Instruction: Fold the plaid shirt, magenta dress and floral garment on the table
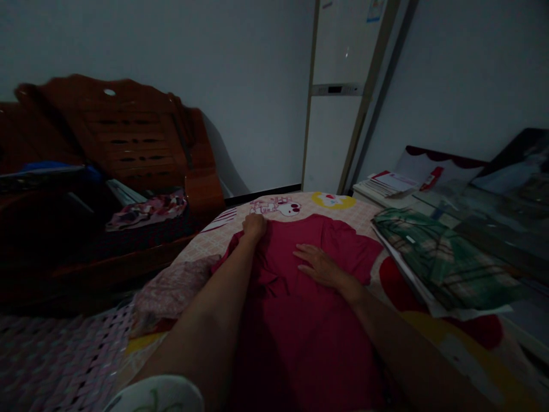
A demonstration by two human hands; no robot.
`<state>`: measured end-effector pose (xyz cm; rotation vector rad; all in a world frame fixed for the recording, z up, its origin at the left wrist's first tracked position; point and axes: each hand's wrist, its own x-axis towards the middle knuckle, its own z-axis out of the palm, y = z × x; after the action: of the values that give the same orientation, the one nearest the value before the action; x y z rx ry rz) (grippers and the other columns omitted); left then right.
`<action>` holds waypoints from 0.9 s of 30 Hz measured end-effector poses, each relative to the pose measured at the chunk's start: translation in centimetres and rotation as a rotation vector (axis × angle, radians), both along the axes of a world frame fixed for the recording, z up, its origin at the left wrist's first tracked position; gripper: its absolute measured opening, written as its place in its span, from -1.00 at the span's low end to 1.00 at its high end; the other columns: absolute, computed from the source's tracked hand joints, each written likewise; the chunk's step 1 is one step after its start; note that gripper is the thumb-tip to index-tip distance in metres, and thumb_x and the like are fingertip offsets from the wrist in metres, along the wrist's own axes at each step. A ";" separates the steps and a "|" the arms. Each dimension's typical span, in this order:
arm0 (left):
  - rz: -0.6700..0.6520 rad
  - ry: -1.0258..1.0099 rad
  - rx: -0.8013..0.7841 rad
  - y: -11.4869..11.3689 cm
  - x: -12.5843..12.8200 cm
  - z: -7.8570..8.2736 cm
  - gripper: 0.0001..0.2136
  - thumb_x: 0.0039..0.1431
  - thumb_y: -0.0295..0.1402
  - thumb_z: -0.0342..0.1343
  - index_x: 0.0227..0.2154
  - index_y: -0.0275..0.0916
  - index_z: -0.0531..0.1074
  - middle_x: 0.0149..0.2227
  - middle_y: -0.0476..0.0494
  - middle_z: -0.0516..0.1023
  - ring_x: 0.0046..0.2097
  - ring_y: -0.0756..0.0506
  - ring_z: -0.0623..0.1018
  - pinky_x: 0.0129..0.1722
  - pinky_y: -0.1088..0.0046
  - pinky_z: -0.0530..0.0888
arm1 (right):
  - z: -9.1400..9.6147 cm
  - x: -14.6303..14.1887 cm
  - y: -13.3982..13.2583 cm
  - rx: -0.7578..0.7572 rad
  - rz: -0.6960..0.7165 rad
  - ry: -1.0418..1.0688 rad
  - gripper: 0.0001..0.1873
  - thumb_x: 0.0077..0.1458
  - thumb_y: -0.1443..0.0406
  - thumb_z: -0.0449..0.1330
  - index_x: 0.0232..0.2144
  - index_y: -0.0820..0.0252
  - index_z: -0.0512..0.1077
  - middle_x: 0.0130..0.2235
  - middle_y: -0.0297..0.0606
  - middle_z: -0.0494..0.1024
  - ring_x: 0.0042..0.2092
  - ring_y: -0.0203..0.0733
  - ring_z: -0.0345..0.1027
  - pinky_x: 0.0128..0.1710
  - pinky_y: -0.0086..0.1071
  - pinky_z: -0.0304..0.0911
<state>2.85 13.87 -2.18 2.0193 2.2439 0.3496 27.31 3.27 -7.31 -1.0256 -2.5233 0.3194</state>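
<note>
A dark pink short-sleeved shirt [309,332] lies spread out over a patterned cloth [227,240] in front of me. At the shirt's far left shoulder, my left hand [254,226] is closed with its fingers curled on the fabric. My right hand [319,264] rests on the upper right part of the shirt, fingers stretched out and slightly spread. Left of my left forearm lies a crumpled pale pink patterned cloth item [175,289]. To the right is a folded green plaid garment [441,252] with white sheets under it.
A carved wooden seat [132,137] with clothes on it stands at the left. A woven pink surface [64,355] is at the lower left. Against the back wall rises a tall white cabinet-like unit [332,137]. Papers [390,184] lie on furniture at the right.
</note>
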 end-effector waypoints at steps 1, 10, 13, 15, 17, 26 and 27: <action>0.015 -0.003 -0.012 0.2 0.1 -0.1 -0.67 0.26 -0.31 -0.02 -0.03 -0.33 0.51 0.07 -0.48 0.49 0.13 -0.36 0.45 0.03 0.15 0.40 | 0.0 0.0 0.0 -0.001 0.001 0.002 -0.51 0.29 0.17 0.06 0.21 0.17 0.34 0.29 0.00 0.28 0.31 0.02 0.13 0.28 0.03 0.08; 0.013 0.060 0.060 0.7 0.8 0.9 -0.71 0.26 -0.36 0.00 -0.03 -0.34 0.47 0.05 -0.41 0.49 0.10 -0.28 0.45 0.00 0.27 0.39 | 0.3 -0.1 0.0 -0.008 -0.005 -0.013 -0.51 0.28 0.18 0.07 0.21 0.18 0.34 0.30 -0.02 0.27 0.31 0.02 0.12 0.29 0.01 0.07; -0.095 0.042 0.119 0.3 3.2 1.5 -0.66 0.20 -0.40 0.09 0.04 -0.33 0.44 0.13 -0.39 0.42 0.16 -0.27 0.40 0.10 0.27 0.35 | 0.3 -0.3 -0.1 -0.016 -0.016 -0.023 -0.51 0.27 0.18 0.07 0.20 0.21 0.35 0.29 0.00 0.28 0.31 0.02 0.13 0.29 -0.02 0.07; -0.264 -0.060 0.149 -0.2 5.7 1.9 -0.65 0.20 -0.43 0.09 0.05 -0.32 0.44 0.11 -0.33 0.46 0.14 -0.20 0.43 0.12 0.36 0.34 | 0.4 -0.5 -0.2 -0.019 -0.013 -0.005 -0.52 0.27 0.19 0.08 0.19 0.19 0.36 0.28 -0.01 0.30 0.30 0.01 0.14 0.28 -0.01 0.07; -0.453 -0.172 0.158 -1.0 8.5 1.8 -0.70 0.25 -0.42 0.01 -0.01 -0.30 0.49 0.03 -0.26 0.54 0.08 -0.14 0.49 0.10 0.40 0.35 | 0.6 -0.6 -0.2 -0.025 -0.003 0.038 -0.56 0.24 0.21 0.11 0.13 0.17 0.42 0.23 -0.02 0.37 0.27 0.01 0.20 0.25 -0.03 0.12; -0.699 -0.238 0.235 -5.2 13.5 -4.0 -0.67 0.22 -0.50 -0.05 0.00 -0.31 0.47 0.04 -0.31 0.53 0.08 -0.18 0.49 0.14 0.26 0.38 | 3.5 8.4 3.6 0.122 -0.777 0.228 -0.65 0.10 0.35 0.06 -0.12 0.27 0.55 -0.10 0.01 0.59 -0.04 0.09 0.44 0.04 -0.06 0.28; -0.709 -0.224 0.240 -5.2 13.5 -4.2 -0.66 0.23 -0.50 -0.05 0.02 -0.32 0.46 0.06 -0.32 0.52 0.09 -0.19 0.48 0.15 0.25 0.37 | 3.2 9.7 3.9 0.136 -0.850 0.184 -0.63 0.09 0.35 0.08 -0.08 0.36 0.52 -0.06 0.12 0.56 0.01 0.14 0.40 0.08 -0.04 0.24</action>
<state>16.36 8.63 -6.41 2.5627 1.2892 0.7353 36.99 7.22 -4.08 -1.7762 -1.7125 -0.0129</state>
